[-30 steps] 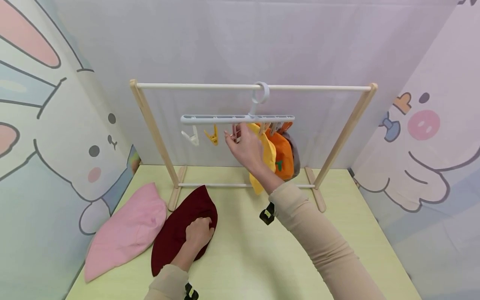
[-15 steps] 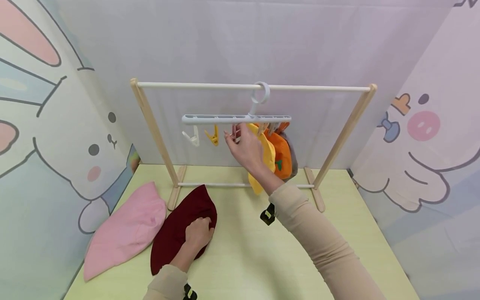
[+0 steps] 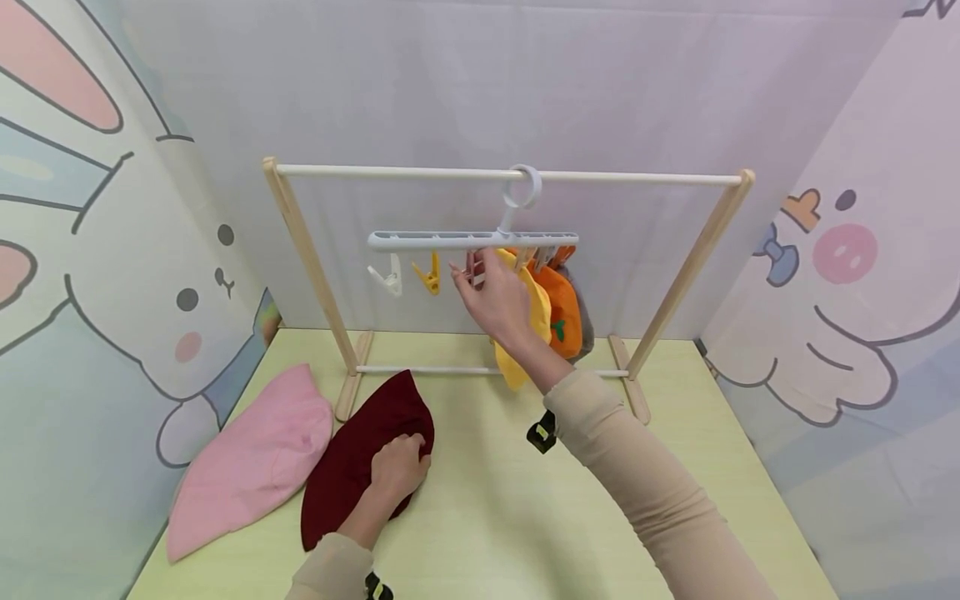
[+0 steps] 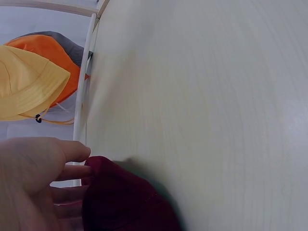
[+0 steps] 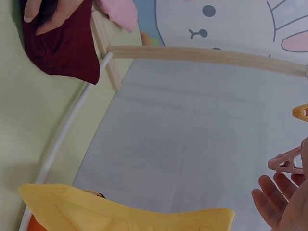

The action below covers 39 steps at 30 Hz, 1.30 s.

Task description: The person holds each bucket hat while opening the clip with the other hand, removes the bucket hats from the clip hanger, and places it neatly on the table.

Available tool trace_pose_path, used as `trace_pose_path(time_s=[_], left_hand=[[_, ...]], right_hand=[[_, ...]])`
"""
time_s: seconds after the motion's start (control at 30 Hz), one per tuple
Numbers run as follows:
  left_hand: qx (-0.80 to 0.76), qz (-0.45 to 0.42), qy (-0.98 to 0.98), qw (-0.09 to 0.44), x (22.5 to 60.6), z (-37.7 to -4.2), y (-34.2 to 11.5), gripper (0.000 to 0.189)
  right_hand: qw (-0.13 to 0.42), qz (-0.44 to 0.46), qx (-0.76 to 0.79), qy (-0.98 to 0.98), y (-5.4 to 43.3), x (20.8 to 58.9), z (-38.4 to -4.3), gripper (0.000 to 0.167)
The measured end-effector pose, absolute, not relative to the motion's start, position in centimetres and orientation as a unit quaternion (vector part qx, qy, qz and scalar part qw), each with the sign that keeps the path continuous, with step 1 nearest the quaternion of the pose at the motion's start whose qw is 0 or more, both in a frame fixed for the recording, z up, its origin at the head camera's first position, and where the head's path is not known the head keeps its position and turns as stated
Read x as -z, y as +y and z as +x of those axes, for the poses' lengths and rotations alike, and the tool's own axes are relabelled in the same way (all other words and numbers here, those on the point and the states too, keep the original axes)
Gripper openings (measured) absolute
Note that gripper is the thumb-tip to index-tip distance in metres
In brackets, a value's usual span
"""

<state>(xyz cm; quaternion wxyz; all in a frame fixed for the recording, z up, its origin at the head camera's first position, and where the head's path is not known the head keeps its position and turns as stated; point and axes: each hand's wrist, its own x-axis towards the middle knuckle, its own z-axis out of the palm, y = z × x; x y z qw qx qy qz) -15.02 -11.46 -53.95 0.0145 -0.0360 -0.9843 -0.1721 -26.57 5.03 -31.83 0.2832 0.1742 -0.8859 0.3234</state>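
My left hand [image 3: 397, 468] rests on a maroon bucket hat [image 3: 348, 483] on the table. In the left wrist view its thumb lies at the hat's edge, its fingers tucked around the cloth. My right hand [image 3: 498, 298] is raised to a pale-blue clip hanger [image 3: 427, 241] and pinches a pink clothespin [image 5: 278, 164] hanging from it. White [image 3: 390, 279] and yellow [image 3: 431, 279] clothespins dangle to its left. Just right of it, yellow [image 3: 513, 367], orange [image 3: 566, 308] and grey [image 3: 587, 321] hats hang from other clothespins, partly hidden by my right hand and each other.
A pink bucket hat [image 3: 255, 467] lies at the table's left, beside the maroon one. The hanger's ring [image 3: 534, 187] hooks over the white rail [image 3: 637, 177] of a wooden rack [image 3: 686, 275]. Printed cloth walls [image 3: 825, 275] enclose the table [image 3: 697, 433].
The hanger has turned slightly, its two ends drawing a little inward in the head view, and the hanging hats have swung slightly left. Both hands stay almost where they were.
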Motion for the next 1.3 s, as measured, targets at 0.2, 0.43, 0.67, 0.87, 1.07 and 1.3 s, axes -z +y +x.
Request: trace_pose_path(time_s=[0.2, 0.43, 0.67, 0.87, 1.07, 1.3], left_hand=[[0.181, -0.051, -0.982, 0.028, 53.5, -14.8, -11.3, 0.023], [0.19, -0.064, -0.978, 0.056, 52.6, -14.5, -11.1, 0.021], [0.202, -0.085, -0.971, 0.09, 51.6, -14.4, -10.5, 0.021], [0.207, -0.094, -0.966, 0.126, 50.2, -14.4, -10.1, 0.02], [0.229, -0.098, -0.957, 0.147, 48.6, -14.2, -10.0, 0.02], [0.245, -0.114, -0.949, 0.16, 47.1, -14.3, -9.7, 0.02]], right_hand=[[0.276, 0.169, -0.323, -0.89, 5.5, 31.6, -26.4, 0.033], [0.268, 0.162, -0.319, -0.894, 6.2, 32.1, -26.1, 0.037], [0.288, 0.16, -0.28, -0.901, 7.5, 33.0, -25.8, 0.031], [0.318, 0.16, -0.276, -0.893, 8.5, 33.6, -25.9, 0.033], [0.324, 0.146, -0.27, -0.895, 9.6, 34.4, -26.1, 0.039], [0.333, 0.132, -0.258, -0.897, 10.8, 35.4, -26.7, 0.043]])
